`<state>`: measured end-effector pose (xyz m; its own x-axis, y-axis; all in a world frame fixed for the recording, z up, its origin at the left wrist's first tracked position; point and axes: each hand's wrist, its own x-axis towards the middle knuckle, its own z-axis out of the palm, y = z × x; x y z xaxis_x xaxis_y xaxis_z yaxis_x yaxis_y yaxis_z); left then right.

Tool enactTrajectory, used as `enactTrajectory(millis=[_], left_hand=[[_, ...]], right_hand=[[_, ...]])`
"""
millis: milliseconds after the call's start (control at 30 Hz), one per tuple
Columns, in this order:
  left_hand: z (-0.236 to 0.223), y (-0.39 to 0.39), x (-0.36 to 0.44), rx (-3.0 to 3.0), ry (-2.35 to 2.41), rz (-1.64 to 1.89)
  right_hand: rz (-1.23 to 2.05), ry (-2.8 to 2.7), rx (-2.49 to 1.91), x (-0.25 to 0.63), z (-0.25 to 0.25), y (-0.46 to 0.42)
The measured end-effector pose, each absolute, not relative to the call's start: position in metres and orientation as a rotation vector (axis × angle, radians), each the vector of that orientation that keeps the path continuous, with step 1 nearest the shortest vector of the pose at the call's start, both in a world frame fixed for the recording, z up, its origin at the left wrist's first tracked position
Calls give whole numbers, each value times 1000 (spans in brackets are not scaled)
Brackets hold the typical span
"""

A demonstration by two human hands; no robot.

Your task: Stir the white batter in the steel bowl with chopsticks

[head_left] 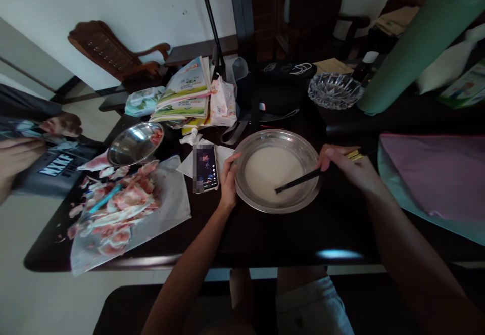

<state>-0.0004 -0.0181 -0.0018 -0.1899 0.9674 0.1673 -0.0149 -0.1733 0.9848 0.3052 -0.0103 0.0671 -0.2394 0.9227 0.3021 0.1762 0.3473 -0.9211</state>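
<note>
A wide metal bowl (308, 149) of pale batter sits on the dark table in front of me. My left hand (228, 181) grips the bowl's left rim, fingers curled over the edge. My right hand (346, 165) is closed on a pair of dark chopsticks (299, 179) at the bowl's right rim. The chopstick tips rest in the batter near the bowl's middle.
A phone (205, 168) lies just left of the bowl. Further left, a plastic sheet (172, 203) holds pink peel scraps, beside a smaller metal bowl (133, 144). Books (185, 90), a glass ashtray (333, 90) and a pink board (435, 176) crowd the table. Another person's hand (15, 160) shows at far left.
</note>
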Motion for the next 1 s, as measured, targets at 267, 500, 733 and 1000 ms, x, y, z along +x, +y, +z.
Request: enactTrajectory(millis=[267,500,733,1000], left_hand=[[0,-18,0,1227,1219,1498],[0,-19,0,1230,1222,1477],[2,-19,1,1241,1263,1473],[0,-19,1,1217,1236,1470]], right_hand=[[652,-1947,-1013,288,60,-7],[576,-1620,-1094,313,69,-11],[907,-1546,-1034,320,70,-10],[807,-1930,-986,289,64,-11]])
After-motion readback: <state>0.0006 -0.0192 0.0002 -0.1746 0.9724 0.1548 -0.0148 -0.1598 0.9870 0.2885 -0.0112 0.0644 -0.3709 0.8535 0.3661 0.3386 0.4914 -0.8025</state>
